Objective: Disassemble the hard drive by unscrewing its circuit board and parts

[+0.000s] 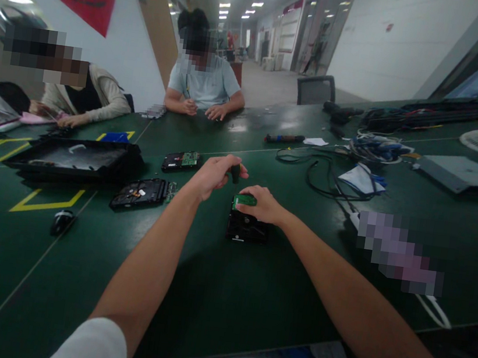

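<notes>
Three black hard drives (246, 230) are lying on a green table (221, 312): one central, partly hidden by the right hand (267, 205), a second drive (179, 161) at ten o'clock, a third drive (138, 194) at half past nine. Beyond the third, one black tray (63, 172) is sitting; one mouse (61, 222) is resting at nine, one flat grey box (464, 173) at two. The left hand (215, 177) is hovering at eleven, wrist bent, holding a short dark handle (235, 172). The right hand, reaching from four, is pinching one green circuit board (243, 199) over the central drive's far end
</notes>
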A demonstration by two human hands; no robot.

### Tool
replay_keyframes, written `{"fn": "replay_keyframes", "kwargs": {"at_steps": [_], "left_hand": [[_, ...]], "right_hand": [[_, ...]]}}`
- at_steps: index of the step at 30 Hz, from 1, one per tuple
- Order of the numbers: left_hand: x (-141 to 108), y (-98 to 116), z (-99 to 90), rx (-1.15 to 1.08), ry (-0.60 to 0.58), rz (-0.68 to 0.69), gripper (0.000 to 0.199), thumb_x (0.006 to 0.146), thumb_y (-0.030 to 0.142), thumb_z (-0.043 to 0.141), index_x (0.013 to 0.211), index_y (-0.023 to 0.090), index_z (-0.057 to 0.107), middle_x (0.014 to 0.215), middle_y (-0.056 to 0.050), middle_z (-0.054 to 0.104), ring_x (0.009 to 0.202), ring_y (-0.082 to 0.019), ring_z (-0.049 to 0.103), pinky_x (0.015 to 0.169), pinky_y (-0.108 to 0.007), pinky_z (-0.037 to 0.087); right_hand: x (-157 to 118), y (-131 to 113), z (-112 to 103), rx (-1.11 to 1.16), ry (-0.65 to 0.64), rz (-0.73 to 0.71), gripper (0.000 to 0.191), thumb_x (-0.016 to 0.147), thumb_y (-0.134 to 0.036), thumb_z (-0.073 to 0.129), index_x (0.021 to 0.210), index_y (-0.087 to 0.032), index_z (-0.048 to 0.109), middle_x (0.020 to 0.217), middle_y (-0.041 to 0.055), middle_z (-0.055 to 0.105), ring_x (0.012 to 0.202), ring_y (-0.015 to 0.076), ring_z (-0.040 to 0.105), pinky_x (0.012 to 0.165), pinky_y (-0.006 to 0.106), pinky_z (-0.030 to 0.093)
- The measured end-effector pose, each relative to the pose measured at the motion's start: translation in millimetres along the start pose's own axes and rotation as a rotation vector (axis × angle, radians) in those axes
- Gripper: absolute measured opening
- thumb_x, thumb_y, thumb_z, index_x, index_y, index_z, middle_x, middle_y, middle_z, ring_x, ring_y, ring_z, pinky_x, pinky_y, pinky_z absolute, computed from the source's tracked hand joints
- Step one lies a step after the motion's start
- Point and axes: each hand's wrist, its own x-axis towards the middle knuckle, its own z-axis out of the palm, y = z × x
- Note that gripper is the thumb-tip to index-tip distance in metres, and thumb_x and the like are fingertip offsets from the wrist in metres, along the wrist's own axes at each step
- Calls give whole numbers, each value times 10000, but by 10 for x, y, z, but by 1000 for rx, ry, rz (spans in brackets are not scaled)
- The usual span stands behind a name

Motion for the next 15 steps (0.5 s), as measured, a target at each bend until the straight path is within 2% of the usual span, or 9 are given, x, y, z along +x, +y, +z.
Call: {"fn": "replay_keyframes", "kwargs": {"at_steps": [11, 15], "left_hand": [[-3, -36, 47, -99, -14, 16, 336, 971, 376, 560, 795, 134, 713, 847, -94, 771, 337, -16, 272, 361, -227, 122], [-2, -31, 40, -78, -3, 3, 336, 973, 381, 553, 798, 135, 700, 891, -115, 784, 348, -32, 388, 341, -229, 132]], "right_hand": [[-5, 1, 2, -7, -3, 6, 461, 894, -570, 756, 1253, -281, 741, 1294, 89, 709, 1234, 318, 631, 1070, 472, 471], [-1, 13, 11, -19, -7, 4, 467, 905, -563, 750, 1269, -270, 736, 1302, 102, 709, 1233, 324, 630, 1068, 479, 474]]}}
